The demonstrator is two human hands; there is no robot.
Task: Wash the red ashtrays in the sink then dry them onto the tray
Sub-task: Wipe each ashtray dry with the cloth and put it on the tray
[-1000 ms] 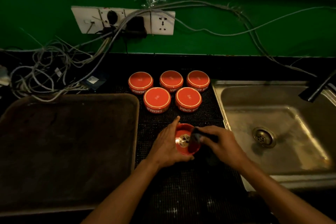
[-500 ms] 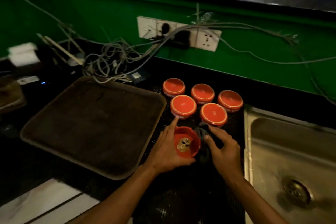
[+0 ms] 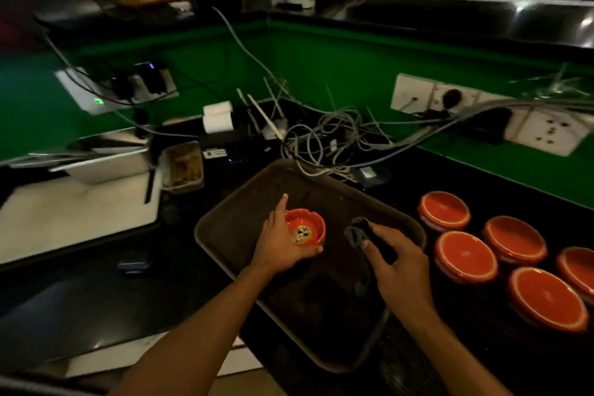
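Observation:
My left hand (image 3: 280,244) grips an upright red ashtray (image 3: 305,228) with a gold emblem inside, holding it over the brown tray (image 3: 257,196); whether it touches the tray I cannot tell. My right hand (image 3: 395,264) holds a dark cloth (image 3: 358,233) just right of that ashtray, also above the tray. Several more red ashtrays (image 3: 466,255) lie upside down on the black mat at the right. The sink is out of view.
A tangle of grey cables (image 3: 334,138) lies behind the tray, running to wall sockets (image 3: 540,125). A black printer with a paper roll (image 3: 218,120), a small food tub (image 3: 184,165) and a white board (image 3: 74,212) sit to the left.
My left hand has carried the ashtray from the mat leftward over the tray. My right hand followed with the cloth. My view has swung left, and the sink has left the frame.

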